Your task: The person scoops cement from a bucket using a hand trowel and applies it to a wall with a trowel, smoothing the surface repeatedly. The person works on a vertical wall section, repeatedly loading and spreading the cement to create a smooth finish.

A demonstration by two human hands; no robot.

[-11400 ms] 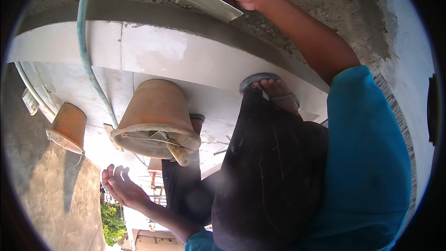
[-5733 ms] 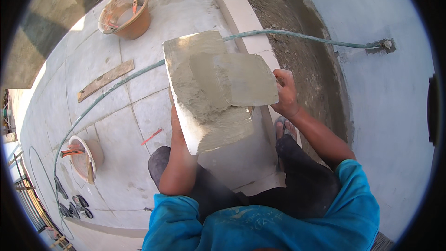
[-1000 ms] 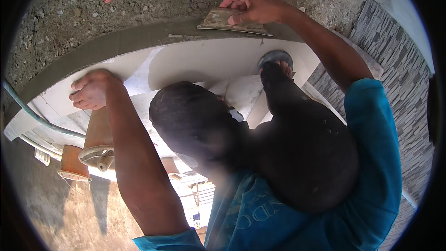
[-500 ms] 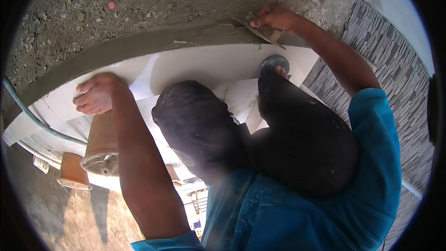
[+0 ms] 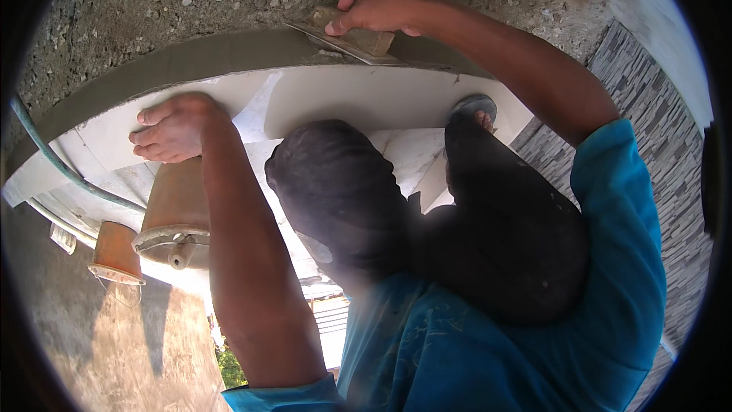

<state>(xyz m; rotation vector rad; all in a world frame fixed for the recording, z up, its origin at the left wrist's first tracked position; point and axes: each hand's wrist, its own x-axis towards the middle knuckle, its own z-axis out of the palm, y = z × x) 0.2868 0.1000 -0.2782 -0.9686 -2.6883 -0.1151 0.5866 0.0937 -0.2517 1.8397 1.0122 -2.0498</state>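
Note:
My right hand (image 5: 366,11) grips the handle of a flat metal trowel (image 5: 364,52), whose blade lies against the strip of grey wet cement (image 5: 152,62) along the upper edge of a curved white tiled curb (image 5: 320,95). My left hand (image 5: 175,126) rests on the curb's white face at left, fingers apart and slightly bent, holding nothing. Just below that hand hangs into view a large tan bucket (image 5: 174,198), partly behind my forearm, with a tool inside.
Rough gravelly soil (image 5: 213,0) borders the cement. A teal hose (image 5: 61,168) crosses the curb at left, near a smaller orange bucket (image 5: 116,253). A grey stone-patterned tile wall (image 5: 640,107) stands at right. My dark-trousered knees and a sandalled foot (image 5: 480,114) are beside the curb.
Since half a second ago my right hand and trowel have moved left along the cement strip. My left hand appears slightly higher and further right in view, still against the curb.

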